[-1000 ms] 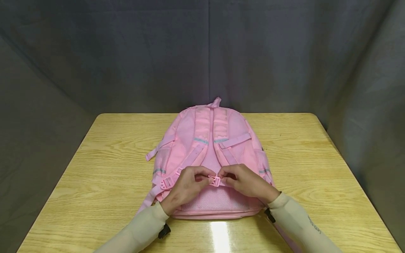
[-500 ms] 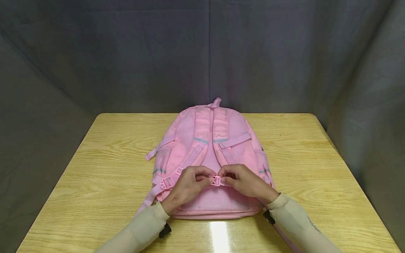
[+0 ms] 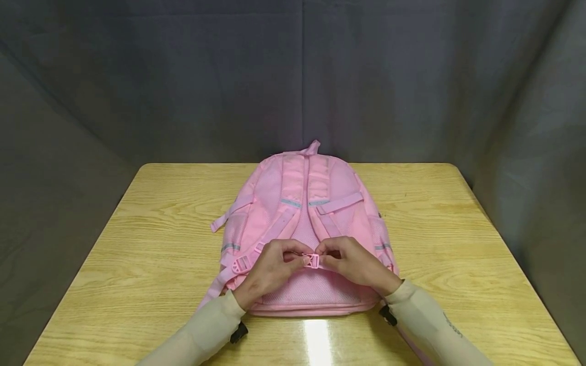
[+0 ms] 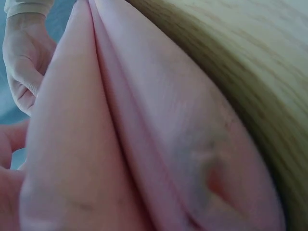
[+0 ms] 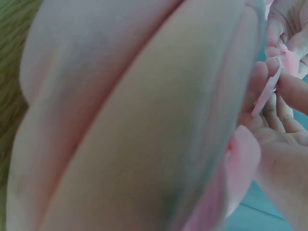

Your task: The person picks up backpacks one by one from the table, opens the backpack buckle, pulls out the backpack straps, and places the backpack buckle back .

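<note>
A pink backpack (image 3: 311, 292) lies on the table with its back panel and shoulder straps facing up. Across its lower middle, a pink plastic buckle (image 3: 314, 261) sits between my two hands. My left hand (image 3: 273, 267) pinches the buckle's left end between thumb and fingertips, partly covering it. From the other side, my right hand (image 3: 354, 262) pinches the webbing strap right beside the buckle. In the right wrist view, a flat pink strap (image 5: 267, 94) shows between the right thumb and finger. The backpack's bulging pink side (image 4: 72, 120) hides most of the left wrist view.
The wooden table (image 3: 155, 244) extends on both sides of the backpack. Grey curtains (image 3: 220, 81) hang behind and beside it. A ladder-lock strap adjuster (image 3: 241, 265) lies left of my left hand, its strap trailing towards the front. A loose side strap (image 3: 231, 213) sticks out at left.
Both hands keep their pinch at the buckle, which has shifted very slightly to the right. My right forearm has drawn a little to the left. The backpack stays in place.
</note>
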Tool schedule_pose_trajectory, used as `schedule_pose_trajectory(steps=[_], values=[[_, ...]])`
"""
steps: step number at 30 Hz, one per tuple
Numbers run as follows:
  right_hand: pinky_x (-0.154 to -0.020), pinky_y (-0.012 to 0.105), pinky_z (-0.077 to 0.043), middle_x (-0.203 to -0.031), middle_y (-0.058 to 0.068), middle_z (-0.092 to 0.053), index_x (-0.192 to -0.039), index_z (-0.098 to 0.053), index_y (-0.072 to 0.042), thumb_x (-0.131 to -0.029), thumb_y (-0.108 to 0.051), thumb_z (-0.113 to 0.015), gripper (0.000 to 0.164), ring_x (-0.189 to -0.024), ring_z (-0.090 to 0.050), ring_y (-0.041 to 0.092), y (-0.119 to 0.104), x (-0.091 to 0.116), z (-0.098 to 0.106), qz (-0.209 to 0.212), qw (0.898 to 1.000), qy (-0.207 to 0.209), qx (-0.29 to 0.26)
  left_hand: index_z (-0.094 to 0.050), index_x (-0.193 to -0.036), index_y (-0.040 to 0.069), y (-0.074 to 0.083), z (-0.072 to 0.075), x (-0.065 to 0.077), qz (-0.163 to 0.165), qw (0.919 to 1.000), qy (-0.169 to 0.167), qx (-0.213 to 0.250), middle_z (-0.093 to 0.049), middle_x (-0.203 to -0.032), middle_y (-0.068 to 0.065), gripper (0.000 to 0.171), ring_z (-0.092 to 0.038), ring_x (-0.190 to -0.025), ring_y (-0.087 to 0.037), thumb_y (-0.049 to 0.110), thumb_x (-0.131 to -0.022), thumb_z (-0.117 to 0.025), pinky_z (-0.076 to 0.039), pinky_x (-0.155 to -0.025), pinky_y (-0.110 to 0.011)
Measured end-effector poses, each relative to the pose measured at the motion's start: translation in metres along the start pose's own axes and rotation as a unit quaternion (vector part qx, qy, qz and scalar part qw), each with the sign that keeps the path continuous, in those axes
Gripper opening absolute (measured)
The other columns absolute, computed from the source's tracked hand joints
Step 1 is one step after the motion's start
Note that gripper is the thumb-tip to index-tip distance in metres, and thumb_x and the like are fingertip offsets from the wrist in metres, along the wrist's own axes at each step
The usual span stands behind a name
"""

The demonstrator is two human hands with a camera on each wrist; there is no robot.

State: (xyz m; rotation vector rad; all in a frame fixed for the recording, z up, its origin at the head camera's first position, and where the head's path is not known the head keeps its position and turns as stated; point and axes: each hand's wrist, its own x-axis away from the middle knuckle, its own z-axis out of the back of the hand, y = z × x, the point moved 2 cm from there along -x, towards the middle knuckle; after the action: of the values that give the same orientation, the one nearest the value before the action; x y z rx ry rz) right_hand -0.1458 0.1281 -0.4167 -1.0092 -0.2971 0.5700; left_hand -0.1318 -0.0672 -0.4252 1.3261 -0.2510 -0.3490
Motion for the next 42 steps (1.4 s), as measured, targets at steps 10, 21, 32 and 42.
schedule_pose_trajectory(steps=[10, 21, 32, 42], values=[[-0.072, 0.02, -0.047, -0.084, -0.003, -0.067, -0.093, -0.07, -0.009, -0.093, -0.003, -0.064, 0.008, -0.077, -0.056, 0.007, -0.0017, 0.0041, 0.0056, -0.013, 0.999, -0.003, 0.047, -0.074, -0.101, -0.001, -0.0018, 0.003, -0.0008, 0.0, 1.0, 0.004, 0.007, -0.075, -0.097, -0.014, 0.013, -0.072, -0.089, -0.018, -0.002, -0.089, -0.068, -0.057, -0.078, -0.022], [-0.07, 0.02, -0.046, -0.084, -0.002, -0.064, -0.094, -0.07, -0.012, -0.095, -0.001, -0.061, 0.015, -0.078, -0.054, 0.008, 0.0024, 0.0035, 0.0042, 0.009, 1.0, -0.003, 0.018, -0.072, -0.104, -0.003, -0.0006, 0.0026, -0.0028, 0.002, 0.9996, -0.02, 0.022, -0.074, -0.099, -0.016, 0.014, -0.072, -0.089, -0.019, -0.002, -0.09, -0.068, -0.058, -0.08, -0.025], [-0.071, 0.02, -0.045, -0.087, 0.002, -0.062, -0.096, -0.069, -0.011, -0.097, -0.001, -0.056, 0.016, -0.08, -0.053, 0.01, 0.0043, 0.004, 0.0038, 0.0, 0.999, -0.024, -0.036, -0.071, -0.104, -0.004, -0.0013, -0.0005, -0.0034, 0.01, 0.9989, -0.03, 0.034, -0.073, -0.1, -0.018, 0.014, -0.073, -0.093, -0.023, -0.002, -0.09, -0.068, -0.058, -0.08, -0.025], [-0.068, 0.019, -0.043, -0.085, 0.004, -0.06, -0.097, -0.066, -0.001, -0.098, -0.001, -0.056, 0.009, -0.076, -0.052, 0.008, 0.0062, 0.0033, 0.0022, -0.02, 0.996, -0.029, -0.078, -0.072, -0.101, -0.003, -0.0023, -0.0006, -0.0024, 0.001, 0.9995, -0.028, 0.017, -0.074, -0.098, -0.017, 0.013, -0.073, -0.092, -0.024, -0.003, -0.089, -0.068, -0.058, -0.079, -0.024]])
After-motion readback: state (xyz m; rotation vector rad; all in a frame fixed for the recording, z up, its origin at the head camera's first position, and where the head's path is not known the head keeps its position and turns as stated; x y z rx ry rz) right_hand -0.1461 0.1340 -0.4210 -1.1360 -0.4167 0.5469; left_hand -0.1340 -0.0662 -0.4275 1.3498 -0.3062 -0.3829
